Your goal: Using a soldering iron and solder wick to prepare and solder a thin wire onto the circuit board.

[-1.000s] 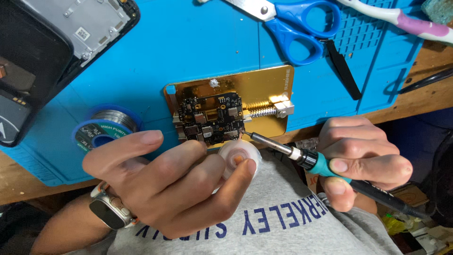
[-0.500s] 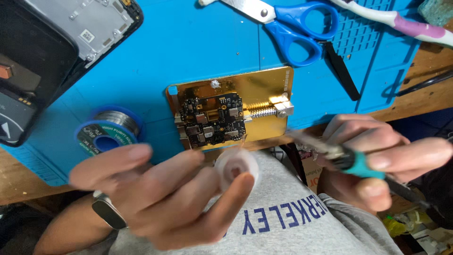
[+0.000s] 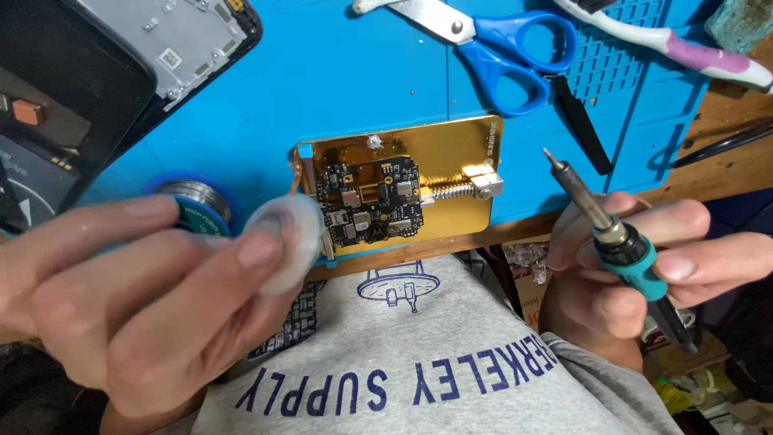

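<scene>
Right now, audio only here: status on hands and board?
Left hand pinches white round container. Right hand grips soldering iron, tip up. Circuit board clamped, unobstructed.

Blue work mat (image 3: pixel 338 80) spread over a wooden bench (image 3: pixel 725 161), the wood showing bare along the near edge and at the right. Blue-handled scissors (image 3: pixel 491 48) lying flat near the top of the mat, a white and purple toothbrush (image 3: pixel 684 52) just beyond them, black tweezers (image 3: pixel 584 121) slanting below the scissor handles. Opened phone housing (image 3: pixel 153 40) at the upper left corner. Dim, cluttered floor space under the bench at the lower right, too dark to tell apart. Even overhead light, soft shadows.
</scene>
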